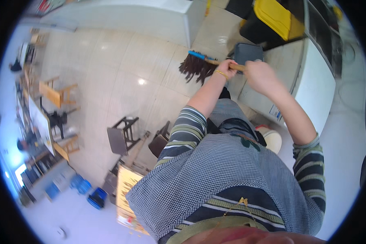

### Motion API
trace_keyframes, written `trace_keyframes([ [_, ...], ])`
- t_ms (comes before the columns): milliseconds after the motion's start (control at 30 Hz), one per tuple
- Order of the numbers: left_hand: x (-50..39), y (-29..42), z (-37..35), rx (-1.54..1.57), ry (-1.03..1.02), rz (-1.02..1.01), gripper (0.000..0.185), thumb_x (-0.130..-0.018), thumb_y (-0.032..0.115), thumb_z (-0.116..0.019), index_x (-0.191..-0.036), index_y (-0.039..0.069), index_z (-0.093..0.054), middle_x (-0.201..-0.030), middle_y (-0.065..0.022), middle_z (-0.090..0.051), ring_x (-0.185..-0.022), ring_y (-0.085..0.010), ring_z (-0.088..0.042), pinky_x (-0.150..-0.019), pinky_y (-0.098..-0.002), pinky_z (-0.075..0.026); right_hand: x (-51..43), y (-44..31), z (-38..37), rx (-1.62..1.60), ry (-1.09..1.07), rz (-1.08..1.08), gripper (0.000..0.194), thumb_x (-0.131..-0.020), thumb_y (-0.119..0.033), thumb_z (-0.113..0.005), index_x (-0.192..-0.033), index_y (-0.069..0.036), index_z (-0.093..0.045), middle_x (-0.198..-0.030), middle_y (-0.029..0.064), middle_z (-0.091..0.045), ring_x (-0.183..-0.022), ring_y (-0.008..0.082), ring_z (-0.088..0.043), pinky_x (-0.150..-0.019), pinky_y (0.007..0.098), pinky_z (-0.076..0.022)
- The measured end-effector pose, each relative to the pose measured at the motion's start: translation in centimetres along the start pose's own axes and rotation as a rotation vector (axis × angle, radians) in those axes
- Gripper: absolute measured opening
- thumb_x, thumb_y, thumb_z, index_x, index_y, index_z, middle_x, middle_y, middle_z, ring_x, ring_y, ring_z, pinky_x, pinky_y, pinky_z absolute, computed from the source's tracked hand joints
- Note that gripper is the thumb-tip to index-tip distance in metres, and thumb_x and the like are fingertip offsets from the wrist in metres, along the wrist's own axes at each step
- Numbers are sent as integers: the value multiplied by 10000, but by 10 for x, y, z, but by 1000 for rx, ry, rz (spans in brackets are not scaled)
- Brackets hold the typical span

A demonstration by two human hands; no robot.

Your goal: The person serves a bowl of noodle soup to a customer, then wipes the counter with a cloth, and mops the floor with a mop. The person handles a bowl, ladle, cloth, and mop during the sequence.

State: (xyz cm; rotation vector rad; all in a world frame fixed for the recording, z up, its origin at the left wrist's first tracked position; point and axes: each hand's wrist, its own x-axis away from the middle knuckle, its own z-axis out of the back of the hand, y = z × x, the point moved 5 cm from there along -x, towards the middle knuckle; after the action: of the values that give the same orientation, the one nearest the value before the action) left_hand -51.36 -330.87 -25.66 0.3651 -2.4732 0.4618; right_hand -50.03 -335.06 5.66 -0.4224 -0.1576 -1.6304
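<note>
A mop with a blue head clamp and dark brown cloth strands [196, 67] rests on the glossy tiled floor [140, 73]. Its wooden handle runs back through both hands. My left hand [227, 69], with gold bangles at the wrist, is closed round the handle nearer to the mop head. Further up the handle, my right hand [260, 76] is closed round its upper part, slightly blurred.
Dark stools [119, 141] and a yellow-topped table [126, 195] stand at the left. A grey bin [248, 52] and a black bin with a yellow lid [273, 18] are ahead, beside a white cabinet [314, 82]. People sit by far tables.
</note>
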Motion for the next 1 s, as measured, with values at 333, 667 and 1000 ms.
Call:
trace_keyframes([
  [333, 30, -73, 70, -734, 259, 119, 199, -859, 203, -615, -755, 38, -573, -697, -85, -587, -607, -217, -577, -558, -367, -497, 33, 32, -251, -1919, -244, -1233, 172, -819, -65, -522, -983, -14, -527, -777, 136, -593, -620, 243, -599, -543, 349, -513],
  [667, -22, -8, -3, -1320, 453, 158, 194, -764, 142, -610, -647, -14, -612, -631, -119, -608, -549, -235, -588, -523, -369, -485, -53, 74, -232, -1968, -380, -990, 78, -825, -55, -550, -825, -47, -473, -600, 53, -467, -446, 166, -446, -367, 307, -363],
  [1000, -161, 110, -117, -2170, 319, 257, 202, -660, 300, -647, -705, 114, -712, -764, -136, -675, -704, -252, -643, -663, -353, -515, -201, 153, -162, -2327, -342, -957, 93, -839, -60, -540, -801, -98, -464, -612, 14, -466, -442, 104, -413, -359, 244, -305],
])
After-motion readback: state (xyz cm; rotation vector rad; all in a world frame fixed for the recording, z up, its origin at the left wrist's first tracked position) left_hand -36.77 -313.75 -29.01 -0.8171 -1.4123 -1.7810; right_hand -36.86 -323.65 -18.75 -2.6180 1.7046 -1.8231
